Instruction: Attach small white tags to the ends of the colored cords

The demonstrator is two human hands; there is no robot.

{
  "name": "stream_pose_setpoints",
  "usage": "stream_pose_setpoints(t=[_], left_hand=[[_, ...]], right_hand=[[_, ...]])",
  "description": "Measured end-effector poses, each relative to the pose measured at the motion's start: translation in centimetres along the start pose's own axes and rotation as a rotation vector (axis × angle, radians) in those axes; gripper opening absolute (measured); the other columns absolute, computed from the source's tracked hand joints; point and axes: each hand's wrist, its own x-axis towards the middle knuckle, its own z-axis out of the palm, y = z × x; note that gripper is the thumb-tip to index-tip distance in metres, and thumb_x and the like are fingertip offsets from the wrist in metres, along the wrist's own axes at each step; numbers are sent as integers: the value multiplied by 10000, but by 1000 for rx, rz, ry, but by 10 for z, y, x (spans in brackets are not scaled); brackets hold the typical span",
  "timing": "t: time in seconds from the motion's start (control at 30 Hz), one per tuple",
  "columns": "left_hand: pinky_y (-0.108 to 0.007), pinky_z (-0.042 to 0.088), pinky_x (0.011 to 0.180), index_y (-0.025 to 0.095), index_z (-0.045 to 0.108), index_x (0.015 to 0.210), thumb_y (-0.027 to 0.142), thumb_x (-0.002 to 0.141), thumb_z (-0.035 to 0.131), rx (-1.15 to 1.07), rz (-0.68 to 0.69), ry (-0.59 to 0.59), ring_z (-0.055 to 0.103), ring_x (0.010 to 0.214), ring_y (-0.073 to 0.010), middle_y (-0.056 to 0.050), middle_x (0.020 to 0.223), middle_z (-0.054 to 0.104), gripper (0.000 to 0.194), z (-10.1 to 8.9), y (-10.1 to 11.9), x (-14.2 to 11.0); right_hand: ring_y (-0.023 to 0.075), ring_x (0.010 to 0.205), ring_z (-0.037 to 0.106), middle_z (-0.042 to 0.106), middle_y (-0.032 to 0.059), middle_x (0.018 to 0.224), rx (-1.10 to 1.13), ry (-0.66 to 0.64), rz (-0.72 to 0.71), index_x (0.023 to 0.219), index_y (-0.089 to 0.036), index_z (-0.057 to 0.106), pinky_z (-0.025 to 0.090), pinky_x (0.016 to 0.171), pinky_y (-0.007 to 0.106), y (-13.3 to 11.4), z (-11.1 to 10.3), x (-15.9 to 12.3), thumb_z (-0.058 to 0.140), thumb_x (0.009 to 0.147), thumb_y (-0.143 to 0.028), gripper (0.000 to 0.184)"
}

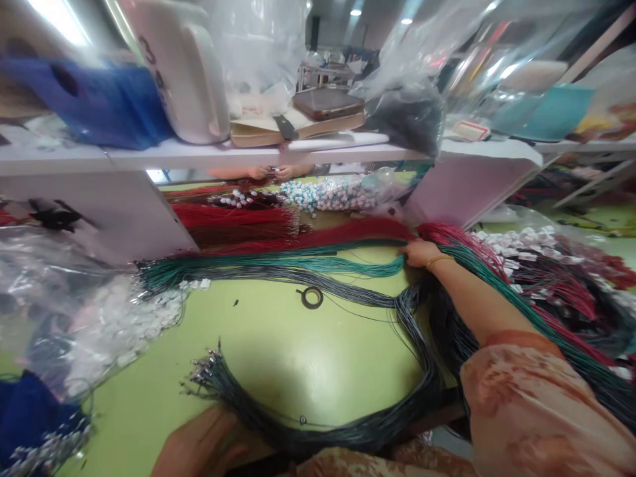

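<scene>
My right hand [421,254] reaches to the far side of the table. Its fingers are closed around the bundle of green wires [368,266], beside the red wires [348,232]. At the lower left, my left hand [201,440] is blurred, next to a thick bundle of black wires [318,434]; its fingertips are hidden. That bundle curves along the near edge, with metal terminals [203,371] at its left end. Grey wires [298,277] run across the table from the left and bend down at the right. A roll of black tape [312,297] lies in the middle.
A white shelf [278,158] spans the back, carrying a phone [328,103], a notebook [248,132], a white jug [183,73] and a blue bin [114,106]. Plastic bags with white connectors [134,318] lie left. More connectors [527,248] lie right. Another person's hands [271,172] show beyond.
</scene>
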Motion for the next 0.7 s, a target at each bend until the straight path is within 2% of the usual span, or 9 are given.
stream_pose_setpoints(t=[0.1,0.13,0.2,0.3,0.37,0.43,0.53,0.6,0.7], left_hand=[[-421,445,1002,351,527,1335,396,710,706,257,288,-74,578,1155,-304,-86,1314,603,651,16,-1,15],[-454,410,1030,349,490,1364,403,704,713,318,350,-111,543,1194,-314,-94,1353,567,699,20,-1,20],[-480,381,1032,353,483,1360,393,725,710,402,420,-151,519,1197,-312,-105,1347,553,675,28,-3,30],[-409,438,903,346,509,1324,279,820,632,482,412,-142,571,988,-247,-93,1093,626,523,37,-8,36],[-346,449,787,323,512,1321,239,869,567,517,366,-125,556,834,-206,-71,915,603,463,43,-12,36],[-311,438,708,298,531,1306,266,893,539,531,308,-103,532,762,-190,-64,846,568,414,45,-15,35],[-294,425,653,272,567,1269,357,883,557,480,226,-80,511,720,-182,-63,829,544,395,40,-13,33],[-297,436,665,252,584,1252,468,832,607,367,206,-88,516,740,-185,-66,855,551,472,28,-8,33],[-335,471,808,226,587,1259,618,719,659,146,221,-80,561,920,-221,-104,1027,594,671,6,1,40]], right_hand=[[279,1014,616,662,187,1103,28,1,-80,1139,-154,640,417,805,331,-11,-5,-15,548,798,-187,355],[276,983,625,670,184,1070,22,13,-101,1127,-151,633,414,783,324,-19,-8,-21,552,789,-189,349],[278,937,634,678,182,1016,5,66,-146,1106,-148,616,402,749,317,-41,-13,-36,558,780,-198,335],[273,892,642,689,161,985,76,201,-175,1156,-157,561,391,717,305,-86,-29,-55,530,813,-241,355],[260,884,644,695,135,994,170,294,-181,1203,-169,523,388,707,291,-120,-47,-62,527,820,-255,393],[248,882,645,700,119,989,248,352,-173,1218,-172,510,391,707,278,-153,-69,-64,544,810,-258,419],[251,913,642,697,127,1027,278,371,-258,1185,-169,547,412,731,279,-204,-108,-62,576,788,-256,408],[267,944,636,690,162,1043,265,378,-356,1116,-138,597,430,770,298,-241,-133,-61,588,777,-246,355],[294,986,632,680,203,1058,294,376,-462,999,-101,658,446,822,326,-299,-166,-61,597,768,-235,274]])
